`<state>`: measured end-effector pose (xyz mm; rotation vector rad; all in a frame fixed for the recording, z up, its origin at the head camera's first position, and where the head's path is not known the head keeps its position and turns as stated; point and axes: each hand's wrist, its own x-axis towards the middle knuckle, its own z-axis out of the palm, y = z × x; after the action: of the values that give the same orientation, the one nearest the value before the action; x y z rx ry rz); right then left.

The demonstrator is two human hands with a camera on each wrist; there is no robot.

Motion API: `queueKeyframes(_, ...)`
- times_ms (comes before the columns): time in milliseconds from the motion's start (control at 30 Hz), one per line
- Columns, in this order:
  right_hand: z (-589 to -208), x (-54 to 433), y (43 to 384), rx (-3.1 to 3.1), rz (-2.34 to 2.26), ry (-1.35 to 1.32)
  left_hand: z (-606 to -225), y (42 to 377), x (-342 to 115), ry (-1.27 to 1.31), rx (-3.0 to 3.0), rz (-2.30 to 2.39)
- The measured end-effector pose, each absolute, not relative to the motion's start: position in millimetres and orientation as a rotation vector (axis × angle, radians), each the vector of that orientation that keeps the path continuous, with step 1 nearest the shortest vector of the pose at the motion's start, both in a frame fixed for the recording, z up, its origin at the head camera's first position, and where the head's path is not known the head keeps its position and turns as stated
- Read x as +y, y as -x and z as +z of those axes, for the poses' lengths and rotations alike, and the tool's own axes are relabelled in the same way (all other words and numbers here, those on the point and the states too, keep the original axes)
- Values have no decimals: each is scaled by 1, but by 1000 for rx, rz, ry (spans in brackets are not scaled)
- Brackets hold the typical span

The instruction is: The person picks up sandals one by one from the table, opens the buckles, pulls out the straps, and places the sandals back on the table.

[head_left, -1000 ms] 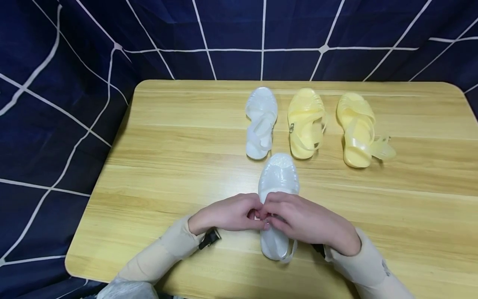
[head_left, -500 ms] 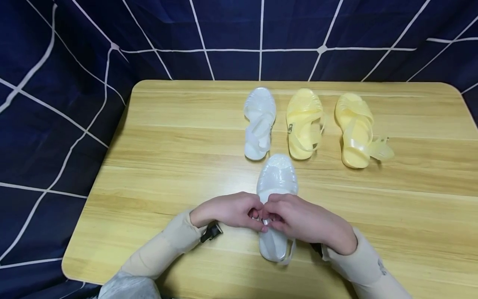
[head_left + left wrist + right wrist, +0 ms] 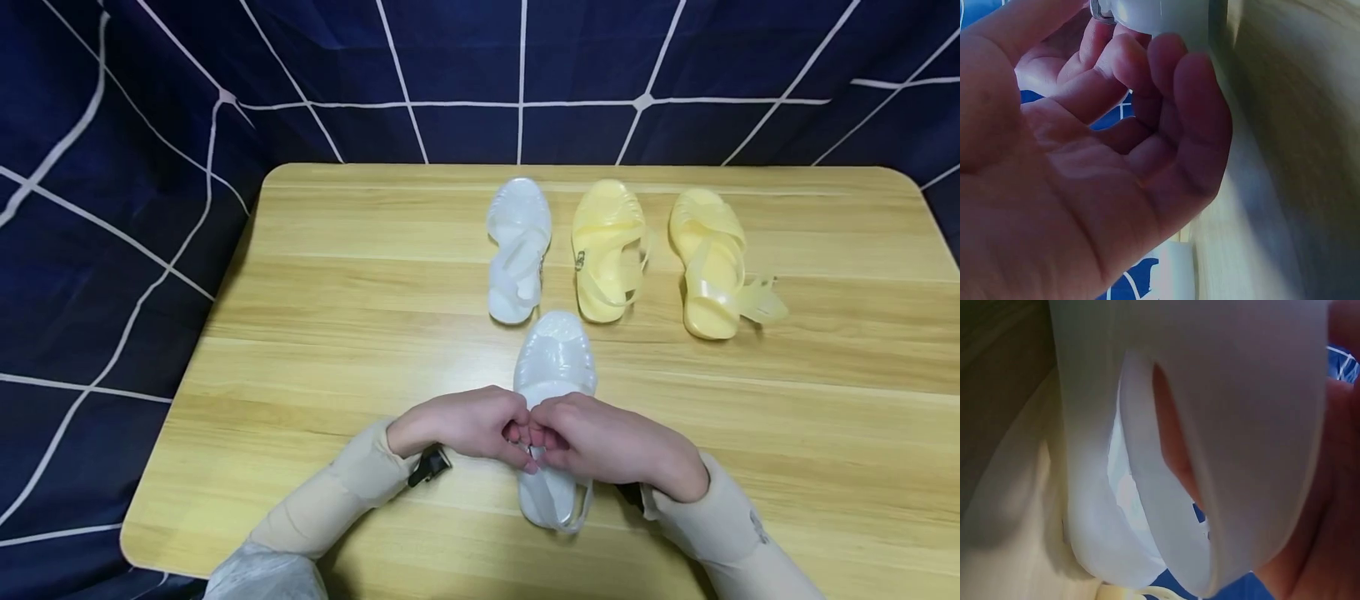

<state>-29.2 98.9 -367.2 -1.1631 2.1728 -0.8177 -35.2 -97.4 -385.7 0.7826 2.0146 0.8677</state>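
A translucent white jelly sandal lies on the wooden table, toe pointing away from me. My left hand is at its left side, thumb and curled fingers pinching the ankle strap by the buckle. From the right, my right hand reaches over the sandal and pinches the strap, its fingertips meeting the left ones. The left wrist view shows a metal buckle at the top, just beyond the fingers. The sandal's pale side and strap fill the right wrist view. Most of the strap end is hidden behind the fingers.
Behind the hands stand another white sandal, a yellow sandal and a second yellow sandal with its strap spread right, all in a row on the table. A dark blue curtain with white lines hangs behind.
Both hands stay at the strap with small finger movements. The right fingers have curled in a little more. The sandals have not moved on the table; the head view has shifted slightly.
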Motion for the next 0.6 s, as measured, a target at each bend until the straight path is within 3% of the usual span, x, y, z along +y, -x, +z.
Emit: queueKeyframes(600, -375, 102, 29, 2092, -901, 1160, -392, 30, -97, -837, 2043, 850)
